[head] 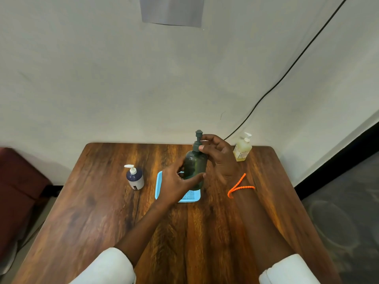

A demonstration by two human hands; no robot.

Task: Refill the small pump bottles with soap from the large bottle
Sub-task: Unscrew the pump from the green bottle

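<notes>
A large dark green pump bottle (194, 162) stands upright over the blue tray (159, 184) at the table's middle. My left hand (176, 183) grips its lower body from the left. My right hand (217, 154) pinches the dark pump collar (196, 145) near the top. A small navy-and-white pump bottle (135, 178) stands to the left of the tray. A small bottle of yellow soap with a white pump (242, 148) stands at the far right edge by the wall.
The wooden table (102, 212) meets a white wall at its far edge. A black cable (287, 72) runs down the wall to the table's back. A dark red seat (18, 191) sits left of the table. An orange cord (239, 186) circles my right wrist.
</notes>
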